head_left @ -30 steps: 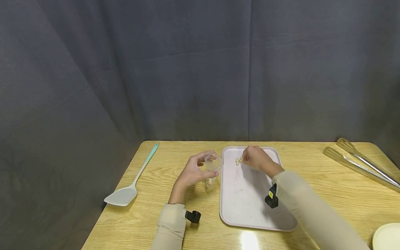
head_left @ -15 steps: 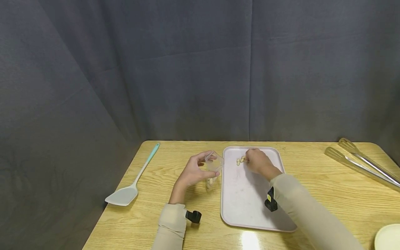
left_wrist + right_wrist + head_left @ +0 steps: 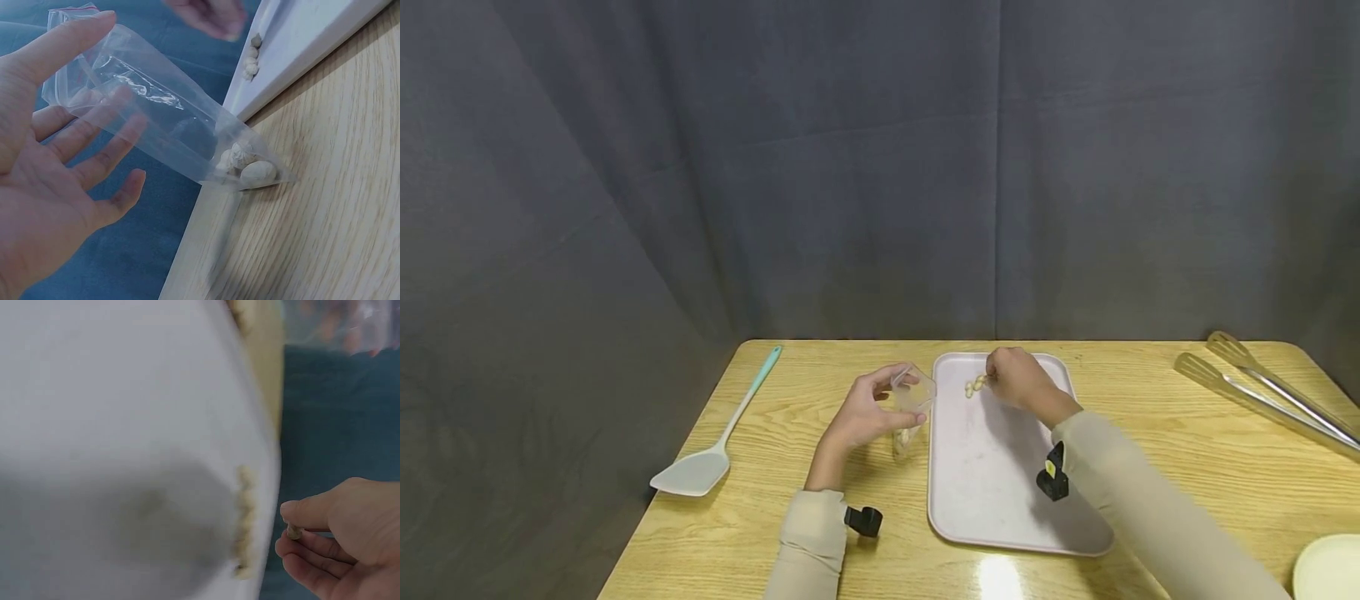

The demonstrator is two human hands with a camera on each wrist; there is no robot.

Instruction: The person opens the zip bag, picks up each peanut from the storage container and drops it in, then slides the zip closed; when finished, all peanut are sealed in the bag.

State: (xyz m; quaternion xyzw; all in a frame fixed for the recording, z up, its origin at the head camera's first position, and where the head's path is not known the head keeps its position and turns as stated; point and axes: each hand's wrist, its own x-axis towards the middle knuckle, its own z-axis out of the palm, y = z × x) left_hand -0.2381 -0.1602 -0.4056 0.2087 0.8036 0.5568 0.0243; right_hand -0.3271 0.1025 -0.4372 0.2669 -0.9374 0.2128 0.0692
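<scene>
My left hand (image 3: 865,410) holds the mouth of a clear zip bag (image 3: 169,106) spread, thumb on one side and fingers on the other. Several peanuts (image 3: 250,165) lie in the bag's lower corner, just over the wooden table left of the tray. Above the far part of the pale pink tray (image 3: 985,492), my right hand (image 3: 1018,379) pinches a small tan peanut (image 3: 294,532) between thumb and fingertips, mostly hidden by them. A short row of peanuts (image 3: 975,385) lies on the tray beside the right hand's fingers; the right wrist view shows that row (image 3: 245,525) blurred.
A spatula (image 3: 700,467) with a mint handle lies at the table's left. Metal tongs (image 3: 1270,396) rest at the far right. A cream plate (image 3: 1333,571) is cut off at the lower right. A dark curtain (image 3: 865,167) hangs behind the table.
My right hand dips toward the peanuts on the tray half a second ago, and now sits slightly higher, with more of the row showing. The left hand and bag stay in place.
</scene>
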